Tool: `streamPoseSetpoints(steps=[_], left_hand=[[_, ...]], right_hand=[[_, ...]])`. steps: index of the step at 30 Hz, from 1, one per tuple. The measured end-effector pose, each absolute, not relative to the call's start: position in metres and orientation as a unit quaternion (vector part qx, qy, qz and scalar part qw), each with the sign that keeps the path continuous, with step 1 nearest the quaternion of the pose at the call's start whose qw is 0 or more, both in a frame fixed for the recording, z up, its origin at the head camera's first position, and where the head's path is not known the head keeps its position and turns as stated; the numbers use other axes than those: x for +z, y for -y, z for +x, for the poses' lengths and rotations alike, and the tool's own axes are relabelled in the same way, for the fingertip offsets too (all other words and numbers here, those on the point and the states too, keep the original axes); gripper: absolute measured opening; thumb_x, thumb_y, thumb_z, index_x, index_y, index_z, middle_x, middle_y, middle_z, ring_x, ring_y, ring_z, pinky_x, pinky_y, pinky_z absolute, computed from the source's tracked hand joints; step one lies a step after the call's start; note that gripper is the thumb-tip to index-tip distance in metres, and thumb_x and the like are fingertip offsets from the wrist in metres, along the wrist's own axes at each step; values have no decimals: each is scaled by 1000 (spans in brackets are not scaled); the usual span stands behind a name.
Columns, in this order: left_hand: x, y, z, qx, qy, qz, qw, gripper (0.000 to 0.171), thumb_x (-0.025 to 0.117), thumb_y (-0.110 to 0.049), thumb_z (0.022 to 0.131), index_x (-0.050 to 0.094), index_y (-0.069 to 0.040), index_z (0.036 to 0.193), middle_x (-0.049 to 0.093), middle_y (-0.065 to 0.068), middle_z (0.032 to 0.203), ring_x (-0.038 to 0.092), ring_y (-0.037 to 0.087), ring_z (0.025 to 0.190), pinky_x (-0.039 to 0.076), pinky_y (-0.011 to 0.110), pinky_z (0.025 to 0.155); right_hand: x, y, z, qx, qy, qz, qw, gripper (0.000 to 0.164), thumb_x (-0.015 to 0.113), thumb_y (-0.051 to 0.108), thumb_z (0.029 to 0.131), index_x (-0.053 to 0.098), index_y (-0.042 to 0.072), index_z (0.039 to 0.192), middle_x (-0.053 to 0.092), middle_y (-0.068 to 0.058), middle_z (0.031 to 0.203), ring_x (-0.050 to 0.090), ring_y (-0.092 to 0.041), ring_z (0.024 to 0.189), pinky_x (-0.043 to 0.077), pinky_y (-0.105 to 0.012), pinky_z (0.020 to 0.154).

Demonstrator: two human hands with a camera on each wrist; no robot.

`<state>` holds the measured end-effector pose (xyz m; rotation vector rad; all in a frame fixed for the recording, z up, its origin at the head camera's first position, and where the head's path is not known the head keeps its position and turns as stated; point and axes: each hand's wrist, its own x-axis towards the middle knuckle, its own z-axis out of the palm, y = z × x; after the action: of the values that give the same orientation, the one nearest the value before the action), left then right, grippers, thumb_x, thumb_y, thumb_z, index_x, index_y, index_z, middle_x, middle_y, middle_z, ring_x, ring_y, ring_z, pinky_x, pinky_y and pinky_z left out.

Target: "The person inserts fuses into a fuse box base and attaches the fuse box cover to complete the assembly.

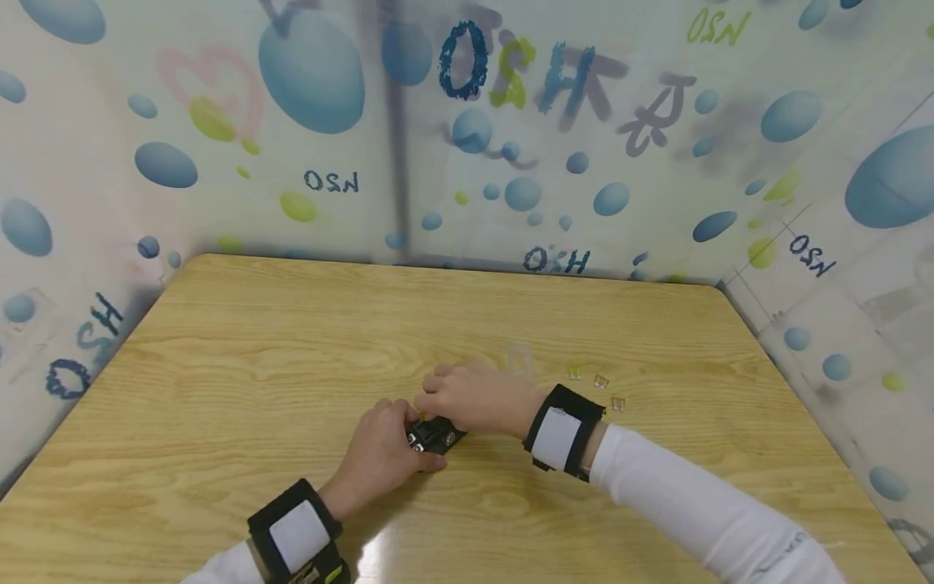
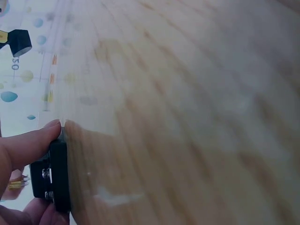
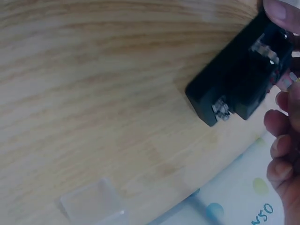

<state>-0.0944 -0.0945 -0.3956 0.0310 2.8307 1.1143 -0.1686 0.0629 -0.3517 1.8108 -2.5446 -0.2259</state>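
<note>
My left hand (image 1: 378,444) grips a black plastic fuse block (image 1: 435,435) between thumb and fingers, above the wooden table. Metal terminals (image 3: 221,109) show on the block in the right wrist view. Seen from the left wrist, the block (image 2: 59,171) stands edge-on, with the left thumb at its top edge. My right hand (image 1: 477,397) reaches over the block's far side and pinches a small yellow blade fuse (image 2: 18,183), its metal prongs pointing toward the block. The right fingers partly hide both the fuse and the block in the head view.
Right of the hands lie a yellow fuse (image 1: 575,373), an orange one (image 1: 601,381) and a brownish one (image 1: 618,404). A clear plastic box (image 1: 520,361) stands behind my right hand. Printed curtain-like walls (image 1: 467,219) border the wooden table (image 1: 241,365) at the back and sides.
</note>
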Motion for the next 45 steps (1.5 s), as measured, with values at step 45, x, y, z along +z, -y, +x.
streamPoseSetpoints(steps=[45], left_hand=[[-398, 95, -92, 366, -930, 29, 29, 49, 95, -30, 54, 62, -5, 80, 58, 5, 79, 51, 16, 71, 39, 29, 63]], right_hand=[[-377, -64, -152, 58, 820, 565, 76, 29, 77, 8, 77, 69, 17, 104, 61, 5, 97, 58, -9, 96, 51, -19, 88]])
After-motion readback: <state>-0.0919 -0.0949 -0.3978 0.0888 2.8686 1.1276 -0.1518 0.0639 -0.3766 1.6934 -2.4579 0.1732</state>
